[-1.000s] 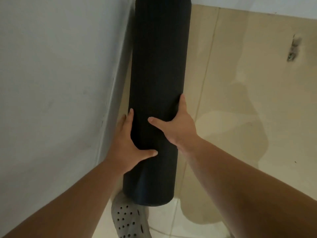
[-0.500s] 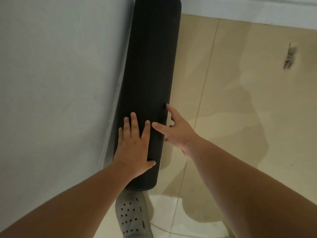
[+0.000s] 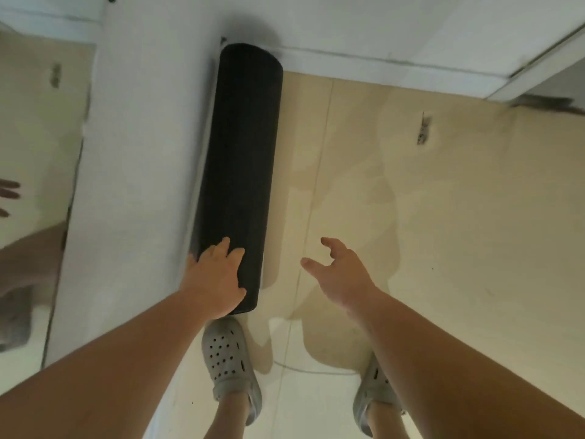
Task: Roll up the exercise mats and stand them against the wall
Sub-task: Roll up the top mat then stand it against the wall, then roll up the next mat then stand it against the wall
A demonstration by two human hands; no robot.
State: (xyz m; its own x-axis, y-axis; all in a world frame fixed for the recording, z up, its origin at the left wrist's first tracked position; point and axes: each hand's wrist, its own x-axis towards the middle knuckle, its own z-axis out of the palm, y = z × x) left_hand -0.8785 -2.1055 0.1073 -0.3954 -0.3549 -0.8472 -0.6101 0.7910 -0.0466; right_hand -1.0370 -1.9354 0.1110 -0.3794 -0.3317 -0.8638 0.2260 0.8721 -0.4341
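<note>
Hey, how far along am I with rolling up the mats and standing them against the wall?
Done: the black rolled foam mat stands on end against the white wall. In hand: your left hand rests on its upper end; your right hand hangs free. Left: let go; no other mat shows.

The rolled mat (image 3: pixel 240 172) is plain black, perhaps finely ribbed, though blur hides it; the wall (image 3: pixel 142 153) is pale greyish white; the floor (image 3: pixel 443 217) is beige tile with thin lighter joints; the clogs (image 3: pixel 228 356) are grey, dotted with dark holes.
</note>
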